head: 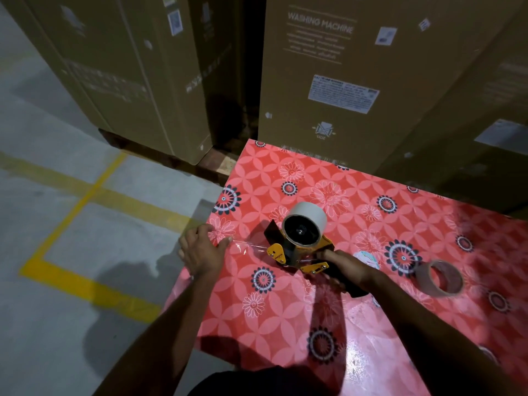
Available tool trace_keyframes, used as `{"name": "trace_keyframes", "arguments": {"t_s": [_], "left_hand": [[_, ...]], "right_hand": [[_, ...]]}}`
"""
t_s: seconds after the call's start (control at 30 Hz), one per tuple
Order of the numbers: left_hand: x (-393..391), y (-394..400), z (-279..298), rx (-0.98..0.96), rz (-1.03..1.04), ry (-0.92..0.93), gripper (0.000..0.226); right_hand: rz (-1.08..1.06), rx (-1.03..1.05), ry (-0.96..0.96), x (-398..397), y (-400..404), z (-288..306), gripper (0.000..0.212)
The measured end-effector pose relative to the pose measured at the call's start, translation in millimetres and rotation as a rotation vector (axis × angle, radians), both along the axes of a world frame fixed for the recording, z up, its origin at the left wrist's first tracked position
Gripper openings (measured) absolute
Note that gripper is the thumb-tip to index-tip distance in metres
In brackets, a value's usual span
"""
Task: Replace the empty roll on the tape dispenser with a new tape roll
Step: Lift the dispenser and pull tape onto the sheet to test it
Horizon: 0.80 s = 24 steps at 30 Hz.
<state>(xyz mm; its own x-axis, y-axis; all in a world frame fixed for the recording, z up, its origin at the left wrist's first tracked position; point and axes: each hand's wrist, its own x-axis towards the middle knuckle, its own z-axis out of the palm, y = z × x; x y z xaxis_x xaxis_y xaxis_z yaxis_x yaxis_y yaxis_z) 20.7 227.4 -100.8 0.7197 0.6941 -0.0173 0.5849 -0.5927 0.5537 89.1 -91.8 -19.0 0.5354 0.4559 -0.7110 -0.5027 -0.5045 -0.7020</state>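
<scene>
A yellow and black tape dispenser (288, 254) lies on the red flowered table (285, 324) with a white tape roll (310, 218) mounted on its hub. My right hand (344, 265) grips the dispenser's black handle. My left hand (201, 250) is at the table's left edge, pinching the end of a clear tape strip (250, 246) stretched from the dispenser's front. An empty brown cardboard core (440, 278) lies on the table to the right of my right arm.
Tall cardboard boxes (343, 81) marked washing machine stand right behind the table, more boxes (128, 67) on a pallet at the left. Grey concrete floor with yellow lines (85, 195) lies left of the table. A small round sticker (368, 258) lies beside my right hand.
</scene>
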Motion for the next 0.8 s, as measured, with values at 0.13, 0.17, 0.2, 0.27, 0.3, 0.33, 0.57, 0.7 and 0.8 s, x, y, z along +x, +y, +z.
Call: {"name": "trace_keyframes", "arguments": {"t_s": [0.13, 0.17, 0.2, 0.27, 0.3, 0.33, 0.57, 0.7, 0.8], "left_hand": [[6, 4, 5, 0.003, -0.092, -0.039, 0.027], [7, 5, 6, 0.078, -0.226, -0.072, 0.018], [9, 6, 6, 0.153, -0.370, -0.095, 0.013], [10, 7, 5, 0.235, -0.588, -0.105, 0.018], [11, 9, 2, 0.230, -0.643, -0.105, 0.021], [10, 11, -3, 0.222, -0.670, -0.105, 0.023], [-24, 11, -17, 0.356, -0.688, 0.071, 0.050], [-36, -2, -16, 0.411, -0.729, 0.207, 0.064], [-42, -6, -19, 0.428, -0.702, 0.300, 0.077]], "right_hand": [[0.014, 0.000, 0.003, 0, 0, 3, 0.051], [0.019, 0.001, 0.002, 0, 0, 4, 0.053], [0.023, 0.001, 0.007, 0, 0, 5, 0.054], [0.018, -0.007, 0.027, 1, 0, 4, 0.052], [0.015, -0.012, 0.031, 2, 0, 3, 0.050], [0.010, -0.024, 0.029, 3, 0, 2, 0.049], [0.025, -0.018, 0.019, 3, 3, 10, 0.061], [0.042, -0.018, 0.035, 3, 2, 5, 0.060], [0.050, -0.015, 0.042, 1, 1, 1, 0.058]]}}
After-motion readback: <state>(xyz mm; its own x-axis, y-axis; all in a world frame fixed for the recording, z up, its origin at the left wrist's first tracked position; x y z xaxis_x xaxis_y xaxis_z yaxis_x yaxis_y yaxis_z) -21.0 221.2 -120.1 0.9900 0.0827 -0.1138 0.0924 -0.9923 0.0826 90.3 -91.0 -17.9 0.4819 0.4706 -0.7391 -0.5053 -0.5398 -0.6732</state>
